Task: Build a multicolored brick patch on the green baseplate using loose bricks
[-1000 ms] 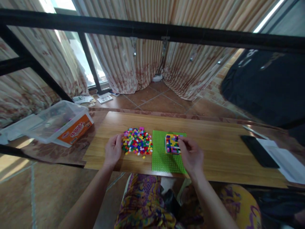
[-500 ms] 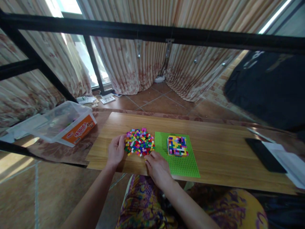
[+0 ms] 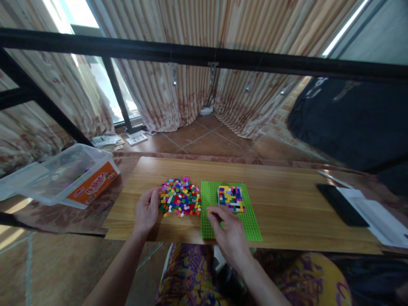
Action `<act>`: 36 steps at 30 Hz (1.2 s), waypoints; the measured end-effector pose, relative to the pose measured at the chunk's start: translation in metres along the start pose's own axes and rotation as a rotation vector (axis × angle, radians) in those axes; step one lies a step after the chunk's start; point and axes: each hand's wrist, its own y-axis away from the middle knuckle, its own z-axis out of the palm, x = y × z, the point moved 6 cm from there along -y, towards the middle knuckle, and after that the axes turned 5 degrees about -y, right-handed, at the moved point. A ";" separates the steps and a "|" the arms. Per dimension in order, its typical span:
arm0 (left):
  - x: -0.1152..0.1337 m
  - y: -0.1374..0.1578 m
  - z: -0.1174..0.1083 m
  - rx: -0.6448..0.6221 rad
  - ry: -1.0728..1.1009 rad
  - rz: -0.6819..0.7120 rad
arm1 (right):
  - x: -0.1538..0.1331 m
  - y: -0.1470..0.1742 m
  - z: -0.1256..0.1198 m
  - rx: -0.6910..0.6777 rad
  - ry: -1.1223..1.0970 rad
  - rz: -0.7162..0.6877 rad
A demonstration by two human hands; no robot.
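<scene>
The right hand (image 3: 230,231) pinched a small brick (image 3: 208,211) over the green baseplate (image 3: 251,223), centre frame. The left hand (image 3: 145,209), loosely curled, touched the brick pile (image 3: 180,197) beside it.

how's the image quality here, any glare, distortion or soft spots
Head view: the window at top left is blown out white; the black metal bar bows from wide-angle distortion; the wooden tabletop is evenly lit with mild sheen; the pile of small multicoloured bricks is too small to resolve singly; the right hand looks slightly soft.
</scene>
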 end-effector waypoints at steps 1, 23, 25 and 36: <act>0.001 0.000 -0.001 0.001 -0.004 0.000 | 0.006 -0.002 -0.011 0.045 -0.016 0.026; -0.001 0.000 0.001 0.017 -0.005 0.037 | 0.087 -0.042 -0.091 0.441 0.109 0.255; -0.001 -0.001 0.001 0.020 -0.006 0.037 | 0.086 -0.044 -0.090 0.431 0.163 0.254; 0.001 0.000 0.000 0.022 0.000 0.038 | 0.080 -0.041 -0.086 0.413 0.261 0.218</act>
